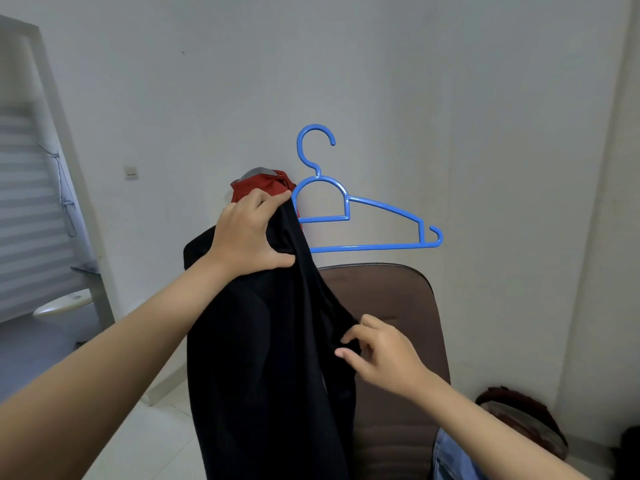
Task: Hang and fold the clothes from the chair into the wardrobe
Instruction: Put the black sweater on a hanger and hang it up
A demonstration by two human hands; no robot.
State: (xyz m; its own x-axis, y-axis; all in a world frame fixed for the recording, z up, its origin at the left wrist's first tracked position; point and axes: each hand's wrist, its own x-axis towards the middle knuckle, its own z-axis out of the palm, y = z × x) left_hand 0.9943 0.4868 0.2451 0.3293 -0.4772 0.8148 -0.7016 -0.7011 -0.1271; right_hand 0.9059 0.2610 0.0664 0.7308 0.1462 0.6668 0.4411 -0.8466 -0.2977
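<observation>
A black garment (pixel 263 358) hangs down in front of me, its red collar lining (pixel 258 188) showing at the top. My left hand (pixel 251 233) grips the garment near its collar, together with a blue plastic hanger (pixel 349 209) whose left part is hidden behind the cloth. My right hand (pixel 377 351) pinches a fold of the black fabric lower down on its right side. The brown padded chair (pixel 391 299) stands just behind the garment. A piece of blue denim clothing (pixel 450 459) lies on the chair's seat at the bottom.
A bare white wall fills the background. At the left an open doorway (pixel 45 202) shows a window blind and a white toilet (pixel 65 306). A dark round object (pixel 519 420) sits on the floor right of the chair.
</observation>
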